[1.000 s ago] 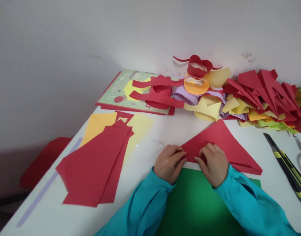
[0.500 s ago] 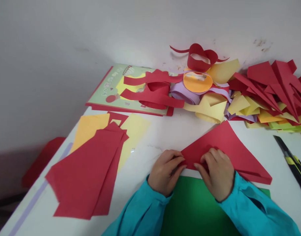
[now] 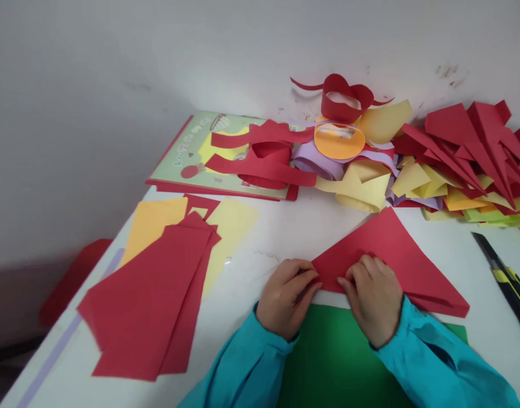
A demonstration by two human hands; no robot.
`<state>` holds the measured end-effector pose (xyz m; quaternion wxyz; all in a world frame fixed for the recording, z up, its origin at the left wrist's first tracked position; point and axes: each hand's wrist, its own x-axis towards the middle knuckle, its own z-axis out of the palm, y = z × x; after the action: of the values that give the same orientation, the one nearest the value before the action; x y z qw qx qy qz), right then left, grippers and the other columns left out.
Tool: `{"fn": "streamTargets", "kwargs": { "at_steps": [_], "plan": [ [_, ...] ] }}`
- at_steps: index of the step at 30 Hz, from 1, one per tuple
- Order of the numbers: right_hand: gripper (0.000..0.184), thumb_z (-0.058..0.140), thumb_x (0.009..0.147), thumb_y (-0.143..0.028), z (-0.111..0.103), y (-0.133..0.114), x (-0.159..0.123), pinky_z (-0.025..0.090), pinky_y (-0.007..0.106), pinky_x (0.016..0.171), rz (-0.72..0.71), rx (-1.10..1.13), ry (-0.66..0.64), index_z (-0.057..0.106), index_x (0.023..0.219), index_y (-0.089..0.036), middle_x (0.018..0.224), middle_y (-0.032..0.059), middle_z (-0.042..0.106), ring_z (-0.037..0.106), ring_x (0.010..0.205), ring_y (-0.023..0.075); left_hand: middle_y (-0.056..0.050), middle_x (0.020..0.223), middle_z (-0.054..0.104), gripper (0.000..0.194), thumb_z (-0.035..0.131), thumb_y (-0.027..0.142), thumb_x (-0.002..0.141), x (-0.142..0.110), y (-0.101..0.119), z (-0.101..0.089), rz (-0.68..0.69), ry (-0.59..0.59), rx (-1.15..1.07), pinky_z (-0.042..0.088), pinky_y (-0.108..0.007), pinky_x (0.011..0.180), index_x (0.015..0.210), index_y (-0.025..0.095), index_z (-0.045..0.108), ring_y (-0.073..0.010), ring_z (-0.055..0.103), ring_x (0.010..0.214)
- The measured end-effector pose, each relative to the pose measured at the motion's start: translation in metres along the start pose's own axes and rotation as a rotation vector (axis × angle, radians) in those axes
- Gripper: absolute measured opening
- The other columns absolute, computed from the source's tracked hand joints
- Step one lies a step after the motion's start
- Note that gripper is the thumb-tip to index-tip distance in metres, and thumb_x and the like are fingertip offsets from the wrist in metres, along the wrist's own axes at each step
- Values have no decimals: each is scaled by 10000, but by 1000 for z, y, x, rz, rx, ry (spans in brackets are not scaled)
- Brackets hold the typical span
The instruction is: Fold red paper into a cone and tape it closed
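Observation:
A red sheet of paper (image 3: 396, 249), folded into a broad triangular shape, lies on the white table with a narrow fold along its near edge at the right. My left hand (image 3: 287, 294) pinches its left corner between thumb and fingers. Along the near edge, my right hand (image 3: 374, 297) is closed on the paper, thumb at the edge and fingers curled on top. The hands are a short way apart. A green sheet (image 3: 340, 351) lies just in front of the red paper, under my forearms.
Red sheets (image 3: 149, 300) are stacked at the left over yellow and orange paper (image 3: 157, 224). Behind stand curled paper bands (image 3: 339, 140), a picture book (image 3: 191, 156) and a heap of folded paper pieces (image 3: 472, 141) against the wall. A black and yellow utility knife (image 3: 504, 280) lies at the right.
Very little differs. My right thumb has shifted slightly along the paper's near edge, and the view has moved a touch. Both hands keep their hold.

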<state>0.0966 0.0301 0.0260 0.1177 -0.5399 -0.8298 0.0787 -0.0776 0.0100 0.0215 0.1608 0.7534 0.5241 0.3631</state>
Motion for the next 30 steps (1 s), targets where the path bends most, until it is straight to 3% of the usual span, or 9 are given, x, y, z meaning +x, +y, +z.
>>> {"fn": "streamTargets", "kwargs": {
  "at_steps": [18, 22, 24, 27, 30],
  "plan": [
    [239, 451, 876, -333, -2, 1, 0, 257, 315, 650, -4, 48, 12, 495, 690, -189, 707, 30, 504, 418, 714, 190, -93, 824, 613, 87, 545, 133, 817, 4, 1, -2, 42, 12, 49, 541, -294, 644, 854, 118, 623, -166, 569, 761],
    [250, 432, 886, -329, -1, 1, 0, 249, 314, 649, -19, 33, 15, 498, 691, -187, 707, 33, 504, 413, 708, 185, -124, 835, 655, 126, 511, 94, 817, -6, 20, 5, 136, 102, 265, 544, -344, 630, 815, 101, 638, -202, 583, 758],
    [268, 418, 893, -339, -1, 1, 0, 248, 311, 648, -24, 27, 21, 500, 687, -188, 707, 34, 508, 413, 703, 182, -110, 892, 679, 174, 480, 84, 827, -18, 37, 14, 187, 123, 352, 550, -369, 700, 852, 111, 650, -229, 600, 849],
    [288, 408, 898, -352, -1, 1, 0, 251, 305, 648, -21, 25, 29, 501, 679, -190, 705, 31, 511, 415, 696, 178, -108, 981, 684, 180, 507, 141, 831, -36, 61, 28, 107, 47, 425, 544, -358, 779, 920, 112, 661, -239, 600, 963],
    [281, 413, 895, -341, -2, 1, 1, 257, 308, 650, -16, 28, 26, 508, 680, -188, 708, 34, 515, 419, 696, 179, -149, 1094, 647, 325, 513, 281, 837, -45, 72, 34, 67, -37, 517, 523, -388, 818, 1037, 58, 639, -293, 563, 1045]
  ]
}}
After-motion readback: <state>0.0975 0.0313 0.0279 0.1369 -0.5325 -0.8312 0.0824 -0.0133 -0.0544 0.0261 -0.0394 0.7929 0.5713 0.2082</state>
